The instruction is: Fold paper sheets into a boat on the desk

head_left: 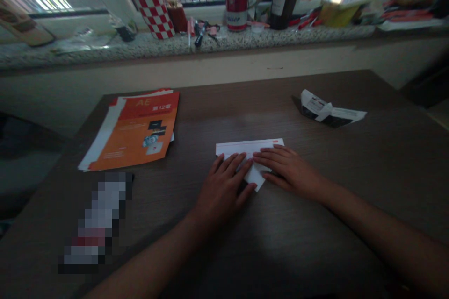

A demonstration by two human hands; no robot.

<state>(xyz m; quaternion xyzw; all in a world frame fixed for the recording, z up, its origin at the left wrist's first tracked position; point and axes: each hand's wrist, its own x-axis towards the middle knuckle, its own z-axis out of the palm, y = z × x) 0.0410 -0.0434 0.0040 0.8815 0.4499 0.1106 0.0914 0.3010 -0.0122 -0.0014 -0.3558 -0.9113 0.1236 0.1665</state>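
A folded sheet of white paper (pixel 257 177) lies flat in the middle of the table, a straight edge at its far side and a point toward me. Thin red print runs along the far strip. My left hand (pixel 224 184) rests on its left part, fingers stretched out and slightly apart. From the other side my right hand (pixel 286 166) lies on the right part, its fingers extended and the tips close to those of the left. Both hands press down from above, and neither grasps the paper. Much of the sheet is hidden beneath them.
A folded paper boat (pixel 324 112) stands at the back right of the brown table (pixel 224 112). An orange-covered stack of papers (pixel 136 133) lies at the left, with a blurred-out oblong object (pixel 100 219) nearer me. Bottles, a red can (pixel 236 7) and clutter line the windowsill.
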